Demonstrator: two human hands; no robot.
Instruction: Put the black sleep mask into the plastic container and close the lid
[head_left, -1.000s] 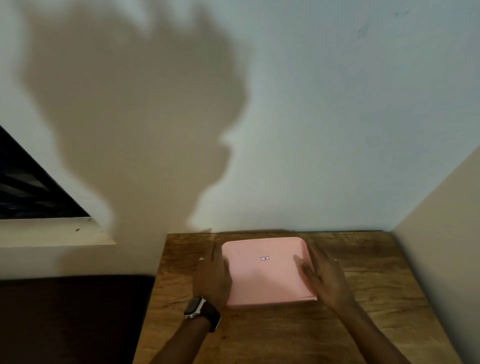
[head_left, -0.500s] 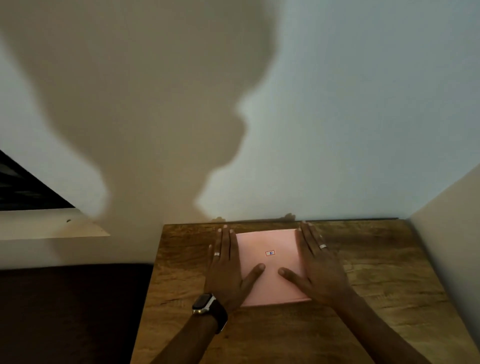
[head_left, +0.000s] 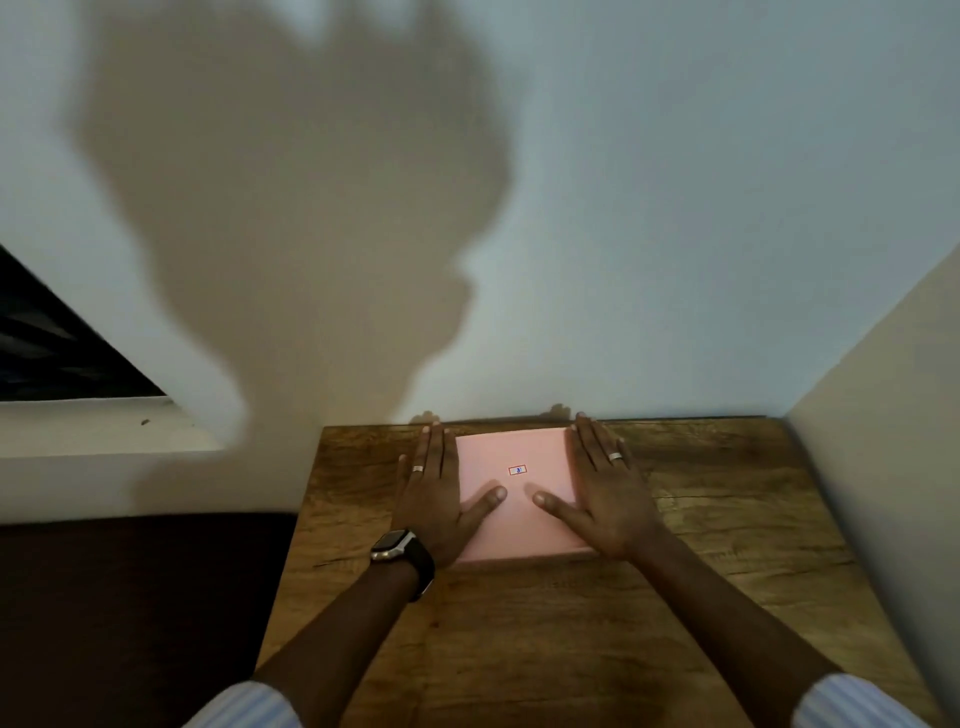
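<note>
A pink lid (head_left: 514, 457) with a small sticker at its middle covers the plastic container at the back of the wooden table (head_left: 571, 649). My left hand (head_left: 434, 493) lies flat on the lid's left edge, fingers spread, thumb pointing inward. My right hand (head_left: 605, 491) lies flat on the lid's right edge in the same way. Each hand wears a ring, and a watch sits on the left wrist. The black sleep mask is not visible anywhere; the container's inside is hidden under the lid.
A white wall rises right behind the table, and another wall (head_left: 883, 467) bounds its right side. A dark window (head_left: 57, 353) with a white sill is at the left. Dark floor (head_left: 130, 613) lies left of the table.
My hands went from gripping the lid's sides to lying flat on top of it with fingers pointing to the wall. The head camera shifted slightly.
</note>
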